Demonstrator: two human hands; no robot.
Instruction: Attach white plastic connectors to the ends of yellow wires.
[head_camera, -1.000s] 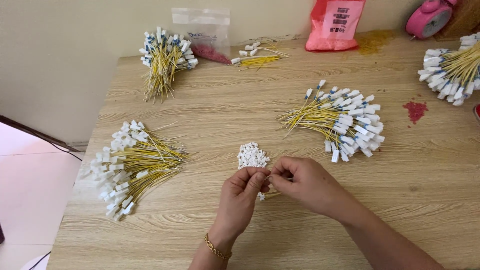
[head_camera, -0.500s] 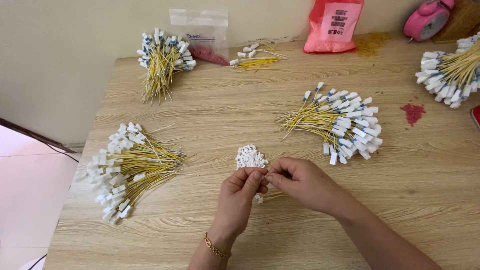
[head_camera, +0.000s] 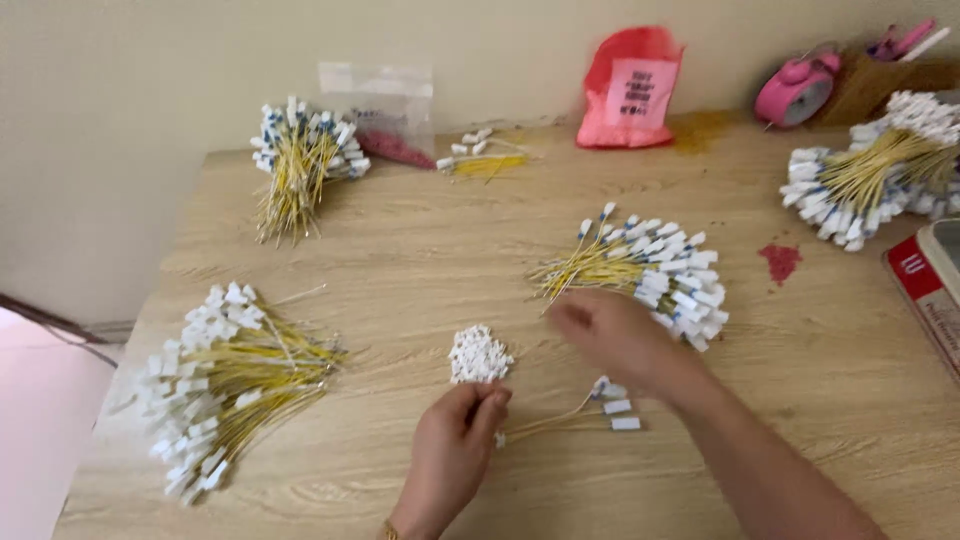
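My left hand (head_camera: 455, 445) rests near the table's front edge with its fingertips pinched together, just below a small pile of white connector pieces (head_camera: 478, 353). Whether it holds a piece I cannot tell. A few yellow wires with white tags (head_camera: 585, 415) lie on the table, their thin ends reaching my left fingertips. My right hand (head_camera: 612, 335) is blurred with motion, with fingers apart and nothing seen in it. It hovers at the near edge of a bundle of yellow wires with white tags (head_camera: 645, 270).
More tagged wire bundles lie at the left (head_camera: 225, 385), back left (head_camera: 298, 160) and far right (head_camera: 875, 170). A clear bag (head_camera: 385, 105), a red pouch (head_camera: 628, 90), a pink clock (head_camera: 797, 88) and a red box (head_camera: 925, 285) line the wooden table's (head_camera: 420, 250) back and right edges.
My right hand has left my left hand and swung up and right toward the middle bundle. A few wires now lie on the table beside my left hand.
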